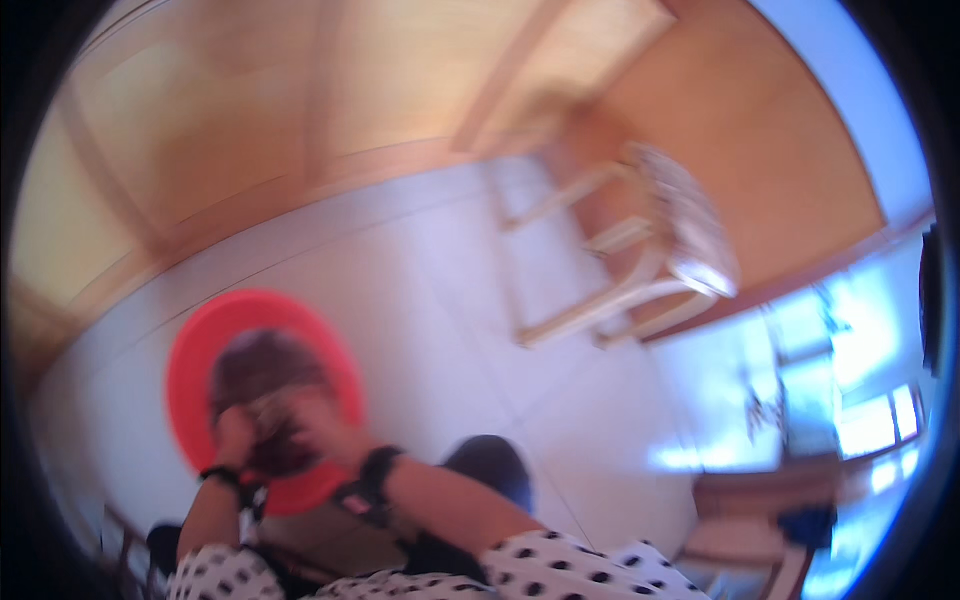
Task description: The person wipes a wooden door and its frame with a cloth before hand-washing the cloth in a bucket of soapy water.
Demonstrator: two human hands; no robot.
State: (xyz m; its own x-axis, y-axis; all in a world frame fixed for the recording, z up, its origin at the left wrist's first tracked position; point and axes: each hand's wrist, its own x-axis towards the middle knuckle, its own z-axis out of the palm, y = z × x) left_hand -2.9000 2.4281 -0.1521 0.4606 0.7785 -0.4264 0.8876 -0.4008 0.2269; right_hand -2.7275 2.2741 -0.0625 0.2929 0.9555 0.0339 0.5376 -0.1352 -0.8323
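Note:
A round red basin rests on the floor in front of me at the left. Inside it lies a dark purplish-brown heap, too blurred for me to name. Over the basin, my left hand is curled in at the near side of the heap. My right hand faces it from the right, its fingers bent inward. A small dark and pale bit shows between the two hands, but its kind is not clear. Both wrists wear dark bands. Motion smears the fingers.
A pale wooden stool with a patterned seat lies tipped on its side to the right of the basin. Wooden panels run along the far side. My dark shoe or knee shows beside my right forearm. Brown furniture stands at the lower right.

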